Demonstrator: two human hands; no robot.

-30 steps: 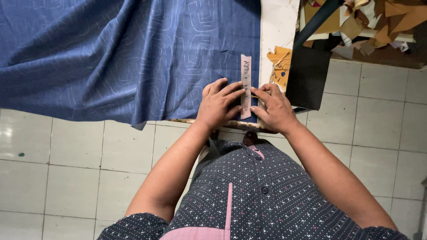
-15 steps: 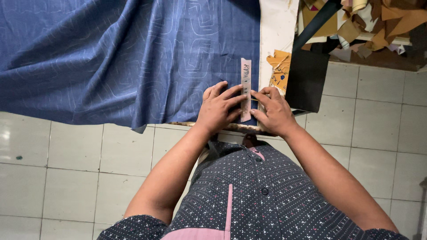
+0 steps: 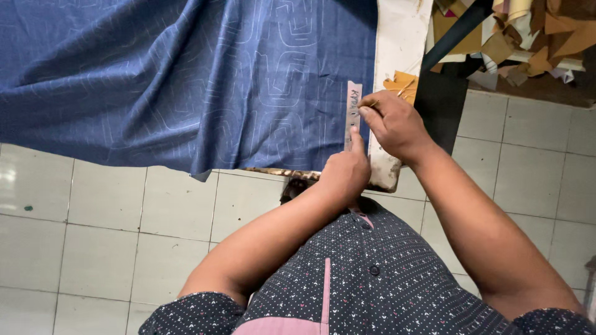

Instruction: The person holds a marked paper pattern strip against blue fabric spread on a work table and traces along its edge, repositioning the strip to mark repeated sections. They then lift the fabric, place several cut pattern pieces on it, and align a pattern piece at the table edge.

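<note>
Both hands shifted — left hand (image 3: 345, 174) fingertip pinning ruler (image 3: 352, 115), right hand (image 3: 392, 124) now pinching chalk (image 3: 367, 104)

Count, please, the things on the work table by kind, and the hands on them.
Blue cloth: 1
Narrow ruler: 1
Orange scrap piece: 1
Hands: 2, the left hand pressing the ruler with a finger, the right hand at its edge
Total: 5
</note>
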